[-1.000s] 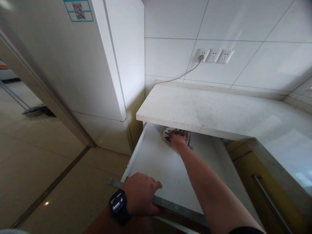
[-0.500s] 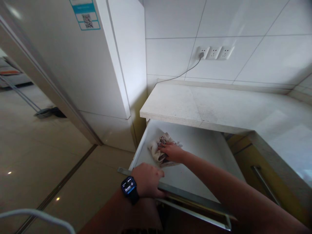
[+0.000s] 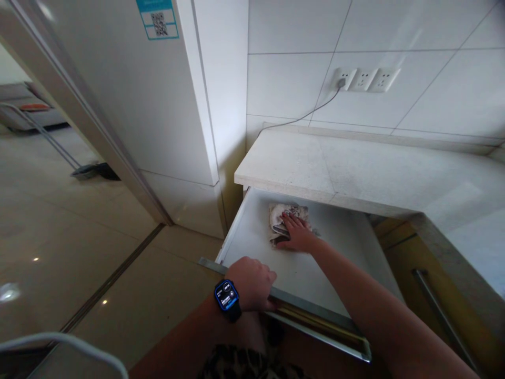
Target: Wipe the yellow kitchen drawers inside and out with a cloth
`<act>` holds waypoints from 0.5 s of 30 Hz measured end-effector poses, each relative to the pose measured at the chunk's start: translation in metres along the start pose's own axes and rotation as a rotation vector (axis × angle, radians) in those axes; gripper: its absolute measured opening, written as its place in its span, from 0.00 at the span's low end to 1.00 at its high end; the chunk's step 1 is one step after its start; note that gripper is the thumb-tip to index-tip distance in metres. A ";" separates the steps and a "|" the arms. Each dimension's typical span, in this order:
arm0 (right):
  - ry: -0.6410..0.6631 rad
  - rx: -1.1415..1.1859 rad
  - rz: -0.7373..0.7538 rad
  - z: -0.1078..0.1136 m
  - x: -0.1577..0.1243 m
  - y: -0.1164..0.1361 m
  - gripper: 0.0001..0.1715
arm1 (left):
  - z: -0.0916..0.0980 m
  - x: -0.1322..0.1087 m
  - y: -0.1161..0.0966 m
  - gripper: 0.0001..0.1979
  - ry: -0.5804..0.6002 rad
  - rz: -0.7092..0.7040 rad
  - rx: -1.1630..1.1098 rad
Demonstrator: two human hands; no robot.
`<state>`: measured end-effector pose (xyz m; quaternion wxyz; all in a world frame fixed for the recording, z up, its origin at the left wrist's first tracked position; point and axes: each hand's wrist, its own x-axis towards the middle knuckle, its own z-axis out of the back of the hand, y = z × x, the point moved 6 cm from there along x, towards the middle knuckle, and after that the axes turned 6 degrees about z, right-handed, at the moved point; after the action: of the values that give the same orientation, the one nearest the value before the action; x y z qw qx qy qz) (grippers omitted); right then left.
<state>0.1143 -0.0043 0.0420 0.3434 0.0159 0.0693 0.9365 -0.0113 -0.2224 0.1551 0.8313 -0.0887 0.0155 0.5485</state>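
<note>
A white drawer [image 3: 339, 247] stands pulled out under the pale stone countertop [image 3: 355, 168]. My left hand [image 3: 254, 281], with a smartwatch on the wrist, is closed over the drawer's metal front edge [image 3: 315, 316]. My right hand [image 3: 295, 231] lies flat with fingers stretched out on a crumpled patterned cloth [image 3: 282, 218], pressing it against the drawer floor near the back left.
A tall white fridge [image 3: 158, 105] stands left of the counter. Three wall sockets [image 3: 365, 79] sit on the tiled wall, one with a grey cable plugged in. A yellow cabinet door with a bar handle [image 3: 437, 310] is at the right. Tiled floor lies to the left.
My right hand slid the cloth from the drawer's back toward the front left, then back toward the rear. My left hand stayed on the drawer's front edge.
</note>
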 end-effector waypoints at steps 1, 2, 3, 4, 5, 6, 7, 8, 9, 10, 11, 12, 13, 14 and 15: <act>0.003 -0.007 0.004 0.000 -0.001 0.002 0.71 | 0.000 0.000 -0.001 0.31 -0.006 0.001 -0.001; 0.000 -0.013 0.004 0.001 -0.001 0.003 0.73 | 0.000 0.000 -0.002 0.31 -0.012 0.003 -0.002; -0.006 -0.017 0.000 0.002 -0.002 0.004 0.73 | 0.000 0.000 -0.002 0.30 -0.016 0.004 -0.004; -0.016 -0.019 -0.009 0.003 -0.002 0.005 0.71 | 0.000 0.000 -0.002 0.30 -0.019 0.004 -0.006; -0.031 -0.020 -0.018 0.005 -0.002 0.005 0.68 | 0.000 0.000 -0.002 0.30 -0.018 0.005 -0.007; -0.048 -0.019 -0.026 0.007 -0.002 0.005 0.65 | 0.000 0.000 -0.001 0.29 -0.013 0.004 -0.008; -0.068 -0.018 -0.032 0.008 -0.001 0.005 0.60 | 0.000 0.000 -0.001 0.29 -0.004 0.005 -0.009; -0.088 -0.018 -0.034 0.010 -0.001 0.004 0.55 | 0.000 0.000 0.000 0.29 0.007 0.009 -0.010; -0.107 -0.017 -0.036 0.012 0.000 0.004 0.51 | 0.000 0.000 0.000 0.29 0.017 0.015 -0.010; -0.123 -0.015 -0.041 0.013 0.000 0.003 0.47 | 0.000 0.001 0.000 0.29 0.026 0.021 -0.010; -0.132 -0.012 -0.050 0.014 0.001 0.002 0.44 | 0.000 0.001 0.000 0.28 0.031 0.025 -0.009; -0.135 -0.008 -0.064 0.015 0.002 0.001 0.42 | 0.000 0.001 -0.001 0.27 0.032 0.027 -0.007; -0.132 -0.004 -0.081 0.015 0.003 -0.001 0.40 | 0.000 0.002 -0.003 0.27 0.027 0.028 -0.004; -0.122 0.000 -0.099 0.016 0.004 -0.002 0.39 | 0.001 0.003 -0.006 0.26 0.022 0.024 0.000; -0.114 0.004 -0.118 0.016 0.005 -0.003 0.38 | 0.001 0.004 -0.009 0.25 0.017 0.019 0.004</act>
<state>0.1135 0.0030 0.0578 0.4013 0.0656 0.0522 0.9121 -0.0012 -0.2218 0.1563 0.8262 -0.0915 0.0245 0.5554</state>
